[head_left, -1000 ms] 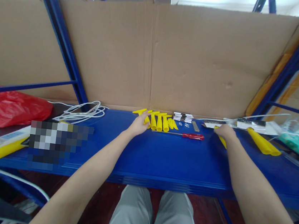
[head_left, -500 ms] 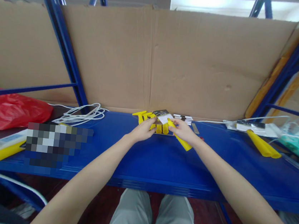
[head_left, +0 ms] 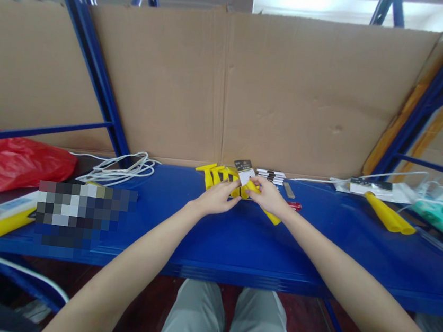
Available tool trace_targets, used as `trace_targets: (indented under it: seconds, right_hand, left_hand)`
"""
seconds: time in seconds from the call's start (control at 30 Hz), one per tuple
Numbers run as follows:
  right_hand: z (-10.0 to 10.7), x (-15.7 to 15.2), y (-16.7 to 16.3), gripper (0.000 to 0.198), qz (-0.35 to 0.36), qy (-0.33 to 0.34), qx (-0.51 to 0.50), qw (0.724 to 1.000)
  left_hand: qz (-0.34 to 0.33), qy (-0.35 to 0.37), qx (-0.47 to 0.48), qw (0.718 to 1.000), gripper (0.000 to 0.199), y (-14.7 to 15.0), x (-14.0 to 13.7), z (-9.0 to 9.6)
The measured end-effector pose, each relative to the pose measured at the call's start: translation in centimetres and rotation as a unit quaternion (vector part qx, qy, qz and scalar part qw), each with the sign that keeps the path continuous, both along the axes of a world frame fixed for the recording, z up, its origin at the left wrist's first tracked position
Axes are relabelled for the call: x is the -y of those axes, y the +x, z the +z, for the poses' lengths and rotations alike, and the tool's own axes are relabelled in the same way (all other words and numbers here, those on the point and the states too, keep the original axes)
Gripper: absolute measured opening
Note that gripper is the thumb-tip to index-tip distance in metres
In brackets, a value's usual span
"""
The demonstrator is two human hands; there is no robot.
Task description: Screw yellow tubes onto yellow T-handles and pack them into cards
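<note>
My right hand [head_left: 268, 194] is closed round a yellow-handled tool [head_left: 271, 217], whose handle end sticks out below the palm toward me. A black-and-white printed card [head_left: 245, 171] stands up at its far end, between my hands. My left hand [head_left: 218, 196] is beside the card's lower left, fingers stretched out and thumb apart; whether the fingertips touch the card is unclear. Just beyond the left hand lies a row of several yellow T-shaped tools [head_left: 207, 175], partly hidden by my hands and the card.
Behind my right hand sit stacked black-and-white cards [head_left: 270, 175], a grey metal strip [head_left: 288, 190] and a small red tool [head_left: 294, 206]. White cable [head_left: 137, 169] and a red bag [head_left: 17, 164] lie left. Yellow handles [head_left: 390, 214] lie right. Cardboard [head_left: 293, 99] backs the blue shelf [head_left: 216, 245].
My left hand has moved slightly right and toward me, its fingers straighter. The card between my hands has shifted a little right and stands more upright. My right hand keeps the yellow-handled tool.
</note>
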State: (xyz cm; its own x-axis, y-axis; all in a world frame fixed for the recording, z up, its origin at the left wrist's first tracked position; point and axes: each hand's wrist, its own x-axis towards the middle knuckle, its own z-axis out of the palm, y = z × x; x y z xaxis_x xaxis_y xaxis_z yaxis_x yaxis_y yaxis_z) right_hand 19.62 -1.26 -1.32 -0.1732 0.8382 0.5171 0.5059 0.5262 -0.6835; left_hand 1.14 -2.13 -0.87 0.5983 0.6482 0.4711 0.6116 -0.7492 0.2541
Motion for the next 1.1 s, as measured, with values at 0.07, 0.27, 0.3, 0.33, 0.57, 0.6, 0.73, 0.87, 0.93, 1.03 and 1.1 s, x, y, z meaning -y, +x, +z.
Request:
trace_targets:
  seconds: [0.07,0.27,0.3,0.33,0.57,0.6,0.73,0.87,0.93,1.03,1.1]
  right_hand:
    - [0.1,0.2,-0.1,0.021,0.0,-0.006,-0.001,1.0]
    - [0.4,0.7,-0.4,0.022,0.015,0.007,-0.024,1.0]
    - [0.5,0.8,-0.4,0.021,0.024,0.003,-0.035,0.999]
    - [0.7,0.9,-0.5,0.021,0.038,-0.006,-0.051,0.998]
    - [1.9,1.6,-0.3,0.016,0.124,-0.128,-0.195,0.965]
    - [2.0,1.5,-0.2,0.014,0.111,-0.136,-0.217,0.96]
    - [2.0,0.8,0.3,0.018,0.05,-0.165,-0.292,0.941]
    - [1.9,0.5,0.4,0.016,0.101,-0.228,-0.311,0.917]
    - [2.0,0.6,0.4,0.009,0.135,-0.248,-0.326,0.902]
    - [2.1,0.8,0.5,0.008,0.145,-0.256,-0.357,0.886]
    - [2.2,0.8,0.6,0.009,0.143,-0.26,-0.352,0.888]
  left_hand:
    - [0.002,-0.013,0.0,1.0,0.046,0.0,0.1,0.0]
    - [-0.039,-0.06,0.061,0.996,0.048,0.3,0.4,0.1]
    - [-0.043,-0.062,0.075,0.994,0.047,0.3,0.4,0.1]
    - [-0.042,-0.063,0.091,0.993,0.046,0.4,0.3,0.1]
    - [-0.019,-0.075,0.254,0.964,0.04,0.2,-1.3,-0.3]
    - [-0.023,-0.075,0.272,0.959,0.04,0.1,-1.5,-0.4]
    - [-0.027,-0.106,0.316,0.942,0.04,0.2,-1.7,-0.5]
    - [-0.048,-0.145,0.351,0.924,0.042,0.6,-1.3,-0.3]
    - [-0.064,-0.169,0.372,0.91,0.042,0.7,-0.9,0.0]
    - [-0.09,-0.209,0.415,0.881,0.039,0.8,-0.7,0.4]
    - [-0.097,-0.228,0.449,0.858,0.036,0.8,-0.6,0.6]
